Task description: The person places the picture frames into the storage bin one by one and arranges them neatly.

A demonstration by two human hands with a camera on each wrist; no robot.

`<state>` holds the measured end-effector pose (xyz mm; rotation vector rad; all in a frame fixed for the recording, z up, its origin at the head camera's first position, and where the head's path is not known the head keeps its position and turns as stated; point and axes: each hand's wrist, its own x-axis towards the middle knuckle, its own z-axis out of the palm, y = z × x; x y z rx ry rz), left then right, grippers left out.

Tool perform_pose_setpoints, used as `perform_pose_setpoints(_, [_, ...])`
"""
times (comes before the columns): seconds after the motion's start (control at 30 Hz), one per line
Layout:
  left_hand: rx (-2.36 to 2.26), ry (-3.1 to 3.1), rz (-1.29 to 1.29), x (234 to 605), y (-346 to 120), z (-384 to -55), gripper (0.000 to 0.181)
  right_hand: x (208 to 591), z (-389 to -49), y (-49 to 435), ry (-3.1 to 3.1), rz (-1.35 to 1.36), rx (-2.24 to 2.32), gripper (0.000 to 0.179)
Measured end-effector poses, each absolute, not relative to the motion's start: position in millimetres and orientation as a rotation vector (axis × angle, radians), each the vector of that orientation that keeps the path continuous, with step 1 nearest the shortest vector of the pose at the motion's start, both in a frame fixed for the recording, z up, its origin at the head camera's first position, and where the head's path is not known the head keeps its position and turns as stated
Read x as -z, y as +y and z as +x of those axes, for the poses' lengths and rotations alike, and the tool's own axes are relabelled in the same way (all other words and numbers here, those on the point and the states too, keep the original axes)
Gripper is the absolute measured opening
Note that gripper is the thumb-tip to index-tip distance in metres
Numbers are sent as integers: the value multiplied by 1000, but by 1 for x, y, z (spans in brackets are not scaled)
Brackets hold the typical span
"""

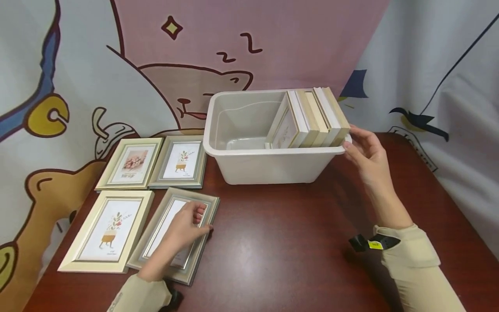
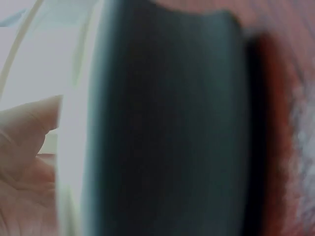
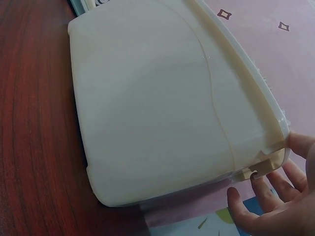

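The left hand (image 1: pixel 186 224) lies over the grey frame (image 1: pixel 160 229), left-front of the bin (image 1: pixel 273 167); I cannot tell whether its fingers grip. A loose pinch could drop it. The right hand (image 1: pixel 368 154) pinches the bin's rim; tugging could topple the stored frames (image 1: pixel 308 119).

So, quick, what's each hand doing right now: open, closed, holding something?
Left hand: over the front grey frame, fingers bent; can't tell whether it grips.
Right hand: holding the bin by its rim.
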<state>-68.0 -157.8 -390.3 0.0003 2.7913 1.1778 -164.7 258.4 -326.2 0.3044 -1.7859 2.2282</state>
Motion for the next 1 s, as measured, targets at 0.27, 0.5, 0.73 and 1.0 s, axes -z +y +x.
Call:
perform_pose_setpoints(0.27, [-976, 2860, 2, 387, -156, -71, 46, 327, -166, 258, -1812, 309, -2218, 33])
perform_pose_setpoints(0.5, [-844, 2925, -82, 390, -152, -72, 38, 327, -166, 257, -1830, 320, -2215, 33])
perform_pose_setpoints(0.73, [-990, 2956, -105, 381, -152, -59, 31, 327, -163, 259, -1833, 317, -2224, 33])
perform_pose_setpoints(1.0, [-1393, 2958, 54, 343, -155, -34, 34, 324, -162, 260, -1821, 312, -2235, 33])
